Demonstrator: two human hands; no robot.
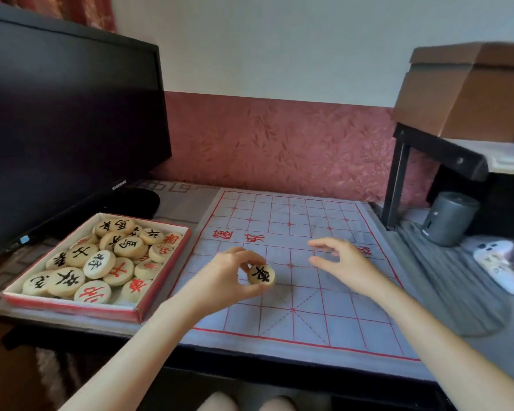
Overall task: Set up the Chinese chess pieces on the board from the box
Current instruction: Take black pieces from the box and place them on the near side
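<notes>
A grey cloth chess board [333, 295] with red grid lines lies on the desk and carries no pieces. To its left stands a red-rimmed box [143, 310] holding several round wooden pieces [98, 264] with black or red characters. My left hand [229, 277] hovers over the board's left middle and pinches one black-lettered piece [261, 274] between thumb and fingers, its face toward me. My right hand [343, 264] floats over the board's right middle, fingers loosely spread, holding nothing.
A black monitor [69, 120] stands behind the box at the left. At the right are a black metal stand [398, 179] under a cardboard box [469, 93], a grey cylinder [447, 218] and a white controller [497, 265]. The desk's front edge is near me.
</notes>
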